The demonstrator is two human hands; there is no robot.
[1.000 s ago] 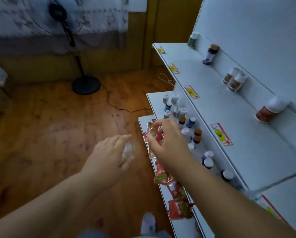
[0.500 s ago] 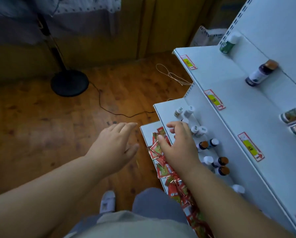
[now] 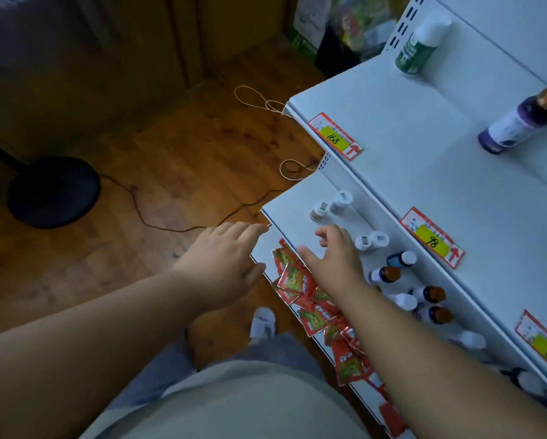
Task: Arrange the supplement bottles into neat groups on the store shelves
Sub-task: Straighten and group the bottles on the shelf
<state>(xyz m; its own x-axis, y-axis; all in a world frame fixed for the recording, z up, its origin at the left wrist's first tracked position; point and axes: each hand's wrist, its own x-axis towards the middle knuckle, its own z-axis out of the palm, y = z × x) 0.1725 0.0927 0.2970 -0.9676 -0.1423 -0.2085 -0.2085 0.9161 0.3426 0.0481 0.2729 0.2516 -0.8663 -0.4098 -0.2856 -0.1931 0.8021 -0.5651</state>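
The sorting looks barely begun: on the middle shelf (image 3: 284, 210), the supplement bottles (image 3: 389, 274) stand scattered in loose pairs, two small white-capped ones (image 3: 330, 207) toward its far end and brown-capped ones (image 3: 430, 294) toward its near end, while only a few bottles sit spread along the shelf above. All stand upright, long axes vertical, caps up. Both hands are empty with fingers extended: the right hand (image 3: 332, 258) hovers over this shelf near its front edge, the left hand (image 3: 226, 258) just off its front corner.
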